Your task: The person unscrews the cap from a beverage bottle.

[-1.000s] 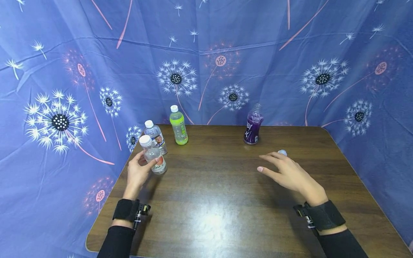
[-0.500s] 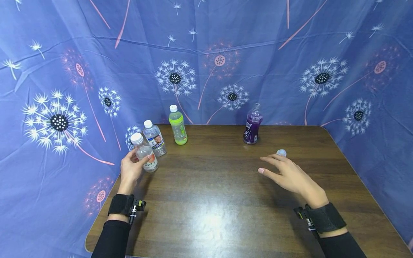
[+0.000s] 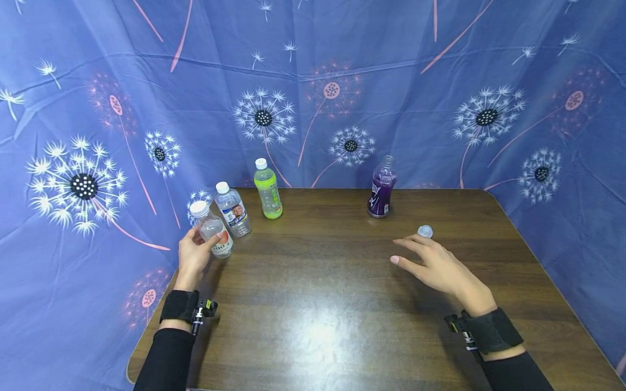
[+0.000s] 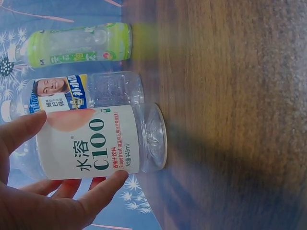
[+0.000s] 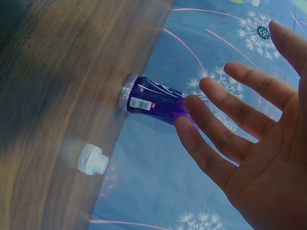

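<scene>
At the table's left side my left hand [image 3: 194, 254] grips a clear drink bottle [image 3: 218, 243] by its body, thumb on one side and fingers on the other. The bottle stands upright with a white cap; its white label reads C100 in the left wrist view. Just behind it, overlapping it in that view, is a second clear bottle [image 3: 236, 213] with a portrait label. My right hand [image 3: 437, 266] hovers over the right of the table, fingers spread and holding nothing. A translucent bottle cap [image 3: 425, 231] lies just beyond its fingers, showing a stepped shape in the right wrist view.
A green-labelled bottle [image 3: 268, 190] with a white cap stands at the back left. Farther right, near the back edge, is an uncapped purple bottle [image 3: 382, 190]. Blue dandelion-print cloth [image 3: 313, 43] hangs behind the brown wooden table [image 3: 313, 271] and at its sides.
My left hand has moved the C100 bottle to the left and slightly back, beside the portrait-label bottle. The right hand stays nearly still.
</scene>
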Motion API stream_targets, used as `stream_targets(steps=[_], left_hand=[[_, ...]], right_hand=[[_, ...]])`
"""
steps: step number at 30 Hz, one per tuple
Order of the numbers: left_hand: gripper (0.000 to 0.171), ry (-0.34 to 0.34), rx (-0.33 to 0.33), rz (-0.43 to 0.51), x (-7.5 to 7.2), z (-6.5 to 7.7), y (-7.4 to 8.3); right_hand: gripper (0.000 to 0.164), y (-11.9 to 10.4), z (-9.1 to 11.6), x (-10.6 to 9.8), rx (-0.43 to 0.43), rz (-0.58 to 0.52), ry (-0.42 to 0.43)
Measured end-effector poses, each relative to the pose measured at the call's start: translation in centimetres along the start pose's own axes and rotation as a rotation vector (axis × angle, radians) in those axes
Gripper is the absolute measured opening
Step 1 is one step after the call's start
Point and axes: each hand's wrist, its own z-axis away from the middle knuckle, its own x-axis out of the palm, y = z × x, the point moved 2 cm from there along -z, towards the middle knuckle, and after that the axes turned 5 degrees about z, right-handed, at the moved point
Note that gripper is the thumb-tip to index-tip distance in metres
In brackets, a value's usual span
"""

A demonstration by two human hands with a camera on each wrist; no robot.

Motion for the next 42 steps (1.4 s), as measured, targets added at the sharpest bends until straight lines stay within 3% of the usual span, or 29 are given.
stream_targets(steps=[13,19,25,29,36,42], left_hand=[[0.075,-0.003,0.015,-0.083,0.2,-0.1,0.0],[0.081,-0.006,0.016,-0.075,-0.1,0.3,0.1],[0.085,0.016,0.056,-0.087,-0.5,1.0,0.4],[0.084,0.052,0.104,-0.177,-1.2,1.6,0.5],[0.066,0.158,0.197,-0.246,-1.9,3.1,0.9],[0.051,0.082,0.234,-0.262,-1.6,4.1,1.8]], right_hand=[[0.059,0.1,0.4,0.1,0.03,-0.011,-0.023],[0.06,0.3,0.8,0.4,0.026,-0.034,-0.039],[0.053,0.9,1.0,0.4,0.0,-0.032,-0.003],[0.049,1.2,1.1,0.5,-0.014,-0.038,0.007],[0.053,1.6,1.5,0.5,0.016,-0.032,-0.009],[0.056,2.1,1.9,0.5,0.041,-0.022,-0.004]])
